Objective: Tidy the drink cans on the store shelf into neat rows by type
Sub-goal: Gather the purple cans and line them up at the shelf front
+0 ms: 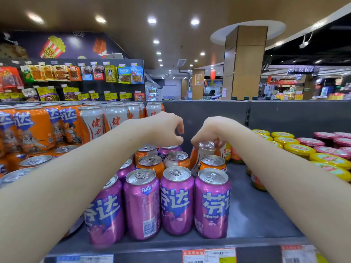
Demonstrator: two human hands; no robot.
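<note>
Grey metal shelf point(256, 215) with a grey back panel point(218, 114), seen from the head view. Left: stacked orange printed drink cans point(34, 128), with white-and-red cans point(95, 124) beside them towards the centre. Right: glass jars with yellow lids point(300, 149) and pink lids point(311, 142), set in rows. Centre: a cluster of cans. Its front row holds four purple aluminium cans point(176, 202), upright and touching side by side at the shelf edge; behind them stand mixed orange cans point(151, 164) and further purple ones. Both bare forearms reach over the cluster to its rear. Left hand point(167, 128): hovers above the rear cans, fingers loosely curled, thumb and forefinger apart, grip empty. Right hand point(210, 130): fingertips closed on the top rim of a white-and-orange can point(204, 155), which sits at the rear right of the cluster, just behind an orange can. Price labels point(209, 256) line the shelf's front edge.
</note>
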